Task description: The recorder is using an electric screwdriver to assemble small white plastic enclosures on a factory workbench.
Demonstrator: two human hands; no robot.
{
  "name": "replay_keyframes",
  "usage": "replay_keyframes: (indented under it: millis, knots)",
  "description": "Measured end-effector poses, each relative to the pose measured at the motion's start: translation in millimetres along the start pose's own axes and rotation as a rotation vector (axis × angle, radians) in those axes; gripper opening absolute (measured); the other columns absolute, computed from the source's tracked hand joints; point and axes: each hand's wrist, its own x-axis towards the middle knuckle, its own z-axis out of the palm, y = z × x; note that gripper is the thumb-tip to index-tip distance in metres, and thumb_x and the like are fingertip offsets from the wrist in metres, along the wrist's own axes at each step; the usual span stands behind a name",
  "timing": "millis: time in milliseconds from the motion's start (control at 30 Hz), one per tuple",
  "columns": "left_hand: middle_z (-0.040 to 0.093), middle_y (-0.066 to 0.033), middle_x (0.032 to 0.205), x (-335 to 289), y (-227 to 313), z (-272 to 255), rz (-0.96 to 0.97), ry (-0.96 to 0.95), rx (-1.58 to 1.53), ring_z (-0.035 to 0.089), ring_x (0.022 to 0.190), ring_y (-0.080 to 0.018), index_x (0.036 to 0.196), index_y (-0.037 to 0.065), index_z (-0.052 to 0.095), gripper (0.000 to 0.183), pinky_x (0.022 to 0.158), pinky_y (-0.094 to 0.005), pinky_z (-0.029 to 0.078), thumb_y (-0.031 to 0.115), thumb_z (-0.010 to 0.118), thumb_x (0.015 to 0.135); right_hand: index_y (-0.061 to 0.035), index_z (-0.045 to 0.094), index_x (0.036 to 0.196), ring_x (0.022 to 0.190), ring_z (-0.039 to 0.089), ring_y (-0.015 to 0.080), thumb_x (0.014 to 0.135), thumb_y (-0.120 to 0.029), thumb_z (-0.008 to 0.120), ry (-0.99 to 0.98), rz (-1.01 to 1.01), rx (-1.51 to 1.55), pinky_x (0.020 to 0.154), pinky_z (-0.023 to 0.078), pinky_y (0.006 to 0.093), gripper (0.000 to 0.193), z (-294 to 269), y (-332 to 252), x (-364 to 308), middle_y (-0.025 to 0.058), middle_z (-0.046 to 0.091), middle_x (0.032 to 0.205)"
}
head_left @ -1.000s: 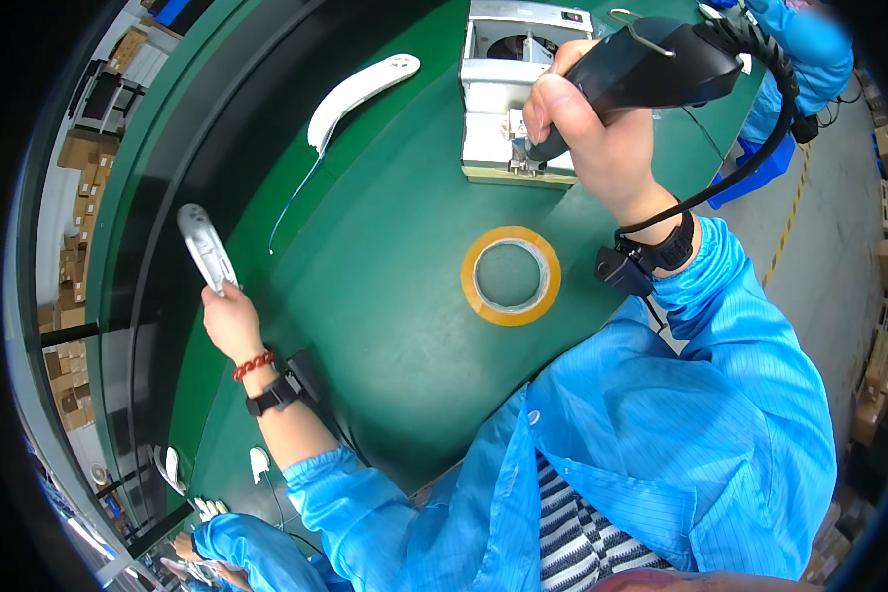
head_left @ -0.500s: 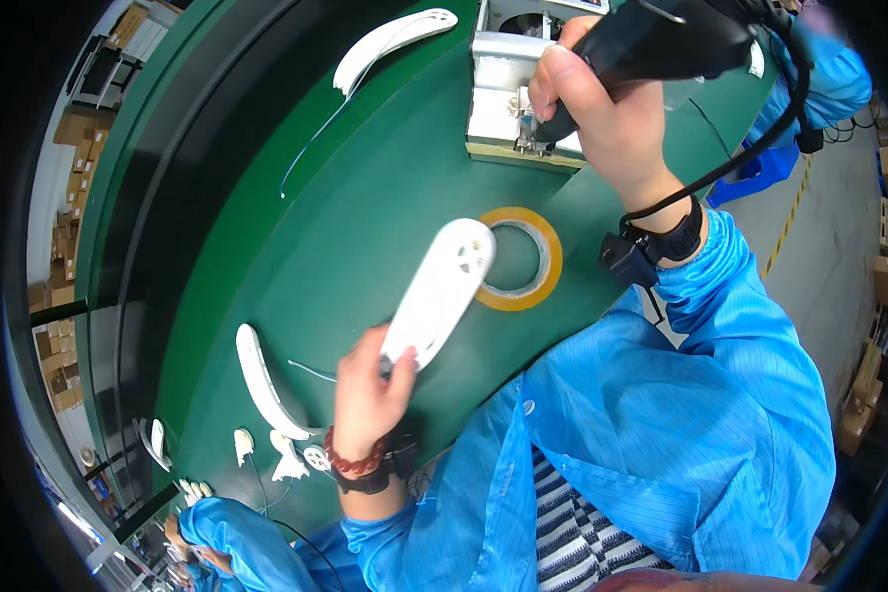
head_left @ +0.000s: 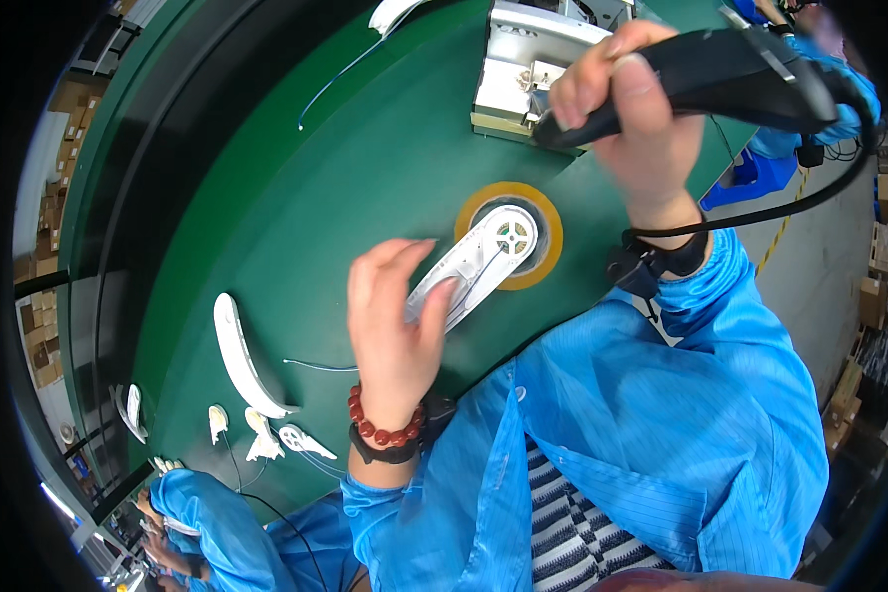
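Observation:
A long white plastic shell (head_left: 476, 264) lies hollow side up, its rounded end with a round grille over a roll of amber tape (head_left: 556, 237). My left hand (head_left: 393, 321) is at the shell's lower end, thumb and fingers spread apart around it without closing on it. My right hand (head_left: 627, 109) grips a black electric screwdriver (head_left: 720, 79) with a thick black cable. The screwdriver's narrow end points down left, by the front edge of a metal-and-white fixture (head_left: 508, 84). Its tip is hard to make out. A thin wire (head_left: 318, 366) comes out beside my left hand.
On the green table (head_left: 296, 237) lie a curved white shell (head_left: 237, 355) and several small white parts with wires (head_left: 263, 434). Another white shell (head_left: 393, 14) is at the far edge. Co-workers' blue sleeves (head_left: 217, 513) show at lower left and upper right.
The white shell has been turned from its smooth face to its hollow face and set over the tape roll. My left hand's fingers have spread. The screwdriver has swung flatter, toward the right.

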Motion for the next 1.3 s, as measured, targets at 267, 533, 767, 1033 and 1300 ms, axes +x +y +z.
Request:
replay_keyframes:
  millis: [267, 533, 767, 1033, 1300]
  knots:
    - [0.061, -0.0151, 0.118, -2, 16, -4, 0.013, -0.140, 0.114, 0.058, 0.106, -0.0346, 0.113, 0.000, 0.063, 0.041, 0.090, -0.0407, 0.048, 0.008, 0.077, 0.075, -0.0048, 0.044, 0.118, 0.084, 0.057, 0.0168, 0.085, -0.008, 0.075, -0.168, 0.057, -0.672, 0.080, 0.046, 0.0299, 0.045, 13, 30, -28, 0.0048, 0.060, 0.090]
    - [0.063, -0.0110, 0.113, -18, 3, -3, -0.013, -0.116, 0.064, 0.059, 0.099, -0.0308, 0.111, 0.002, 0.064, 0.037, 0.086, -0.0396, 0.046, 0.012, 0.076, 0.078, -0.0053, 0.046, 0.116, 0.091, 0.054, 0.0129, 0.086, -0.003, 0.073, -0.105, 0.129, -0.321, 0.080, 0.045, 0.0268, 0.040, 21, 53, -32, 0.0038, 0.057, 0.095]
    - [0.064, -0.0137, 0.111, -10, 4, -11, 0.034, 0.029, 0.045, 0.061, 0.100, -0.0316, 0.107, 0.000, 0.065, 0.025, 0.088, -0.0380, 0.049, 0.000, 0.068, 0.082, -0.0042, 0.041, 0.121, 0.091, 0.056, 0.0183, 0.091, 0.000, 0.065, -0.104, -0.070, -0.116, 0.085, 0.048, 0.0339, 0.038, 28, 24, -13, 0.0096, 0.057, 0.097]
    - [0.066, -0.0127, 0.105, 1, 16, -4, 0.008, 0.152, -0.052, 0.064, 0.090, -0.0232, 0.103, 0.000, 0.066, 0.026, 0.079, -0.0311, 0.051, -0.002, 0.074, 0.078, -0.0085, 0.041, 0.128, 0.090, 0.055, 0.0224, 0.097, -0.036, 0.061, -0.060, 0.015, 0.220, 0.086, 0.044, 0.0416, 0.047, 58, -16, -16, 0.0093, 0.055, 0.099]
    - [0.070, -0.0092, 0.095, -2, 22, 5, -0.041, 0.186, -0.115, 0.066, 0.083, -0.0209, 0.093, 0.001, 0.069, 0.015, 0.076, -0.0304, 0.050, -0.001, 0.073, 0.079, -0.0113, 0.040, 0.129, 0.084, 0.053, 0.0154, 0.096, -0.051, 0.055, -0.130, 0.029, 0.196, 0.080, 0.041, 0.0369, 0.054, 79, -31, -21, 0.0027, 0.053, 0.097]
